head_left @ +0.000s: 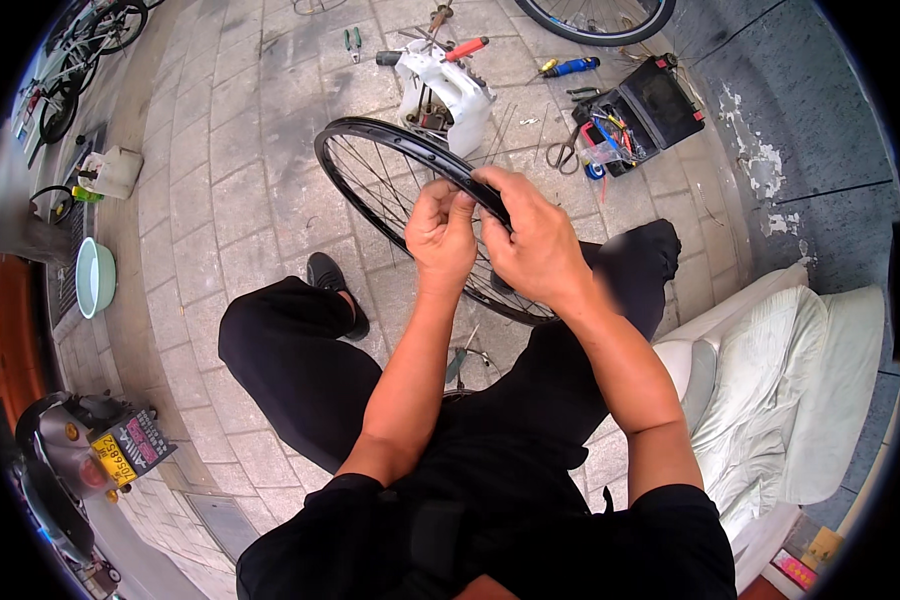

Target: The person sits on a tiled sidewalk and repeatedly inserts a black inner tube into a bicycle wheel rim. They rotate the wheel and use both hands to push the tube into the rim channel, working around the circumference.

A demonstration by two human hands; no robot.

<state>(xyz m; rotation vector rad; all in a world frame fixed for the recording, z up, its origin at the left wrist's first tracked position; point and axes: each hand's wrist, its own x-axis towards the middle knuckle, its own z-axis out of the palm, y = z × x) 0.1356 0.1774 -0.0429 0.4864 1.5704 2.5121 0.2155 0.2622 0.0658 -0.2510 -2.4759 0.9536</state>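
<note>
Head view: the left hand (440, 235) and right hand (530, 240) meet at the near edge of a black spoked wheel rim (370, 135) standing on the grey paving, fingers (485, 183) pinched on the rim's edge — perhaps a thin strip there. The smooth, hard hoop could slip or roll if the pinch loosens. An open black toolbox (650, 110) lies beyond.

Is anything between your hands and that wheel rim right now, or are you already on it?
Nothing visible is in the way. Both hands are already on the black spoked wheel rim: the left hand and right hand meet at its near upper edge, fingers pinching the rim itself. What the fingertips hold there is hidden.
</note>
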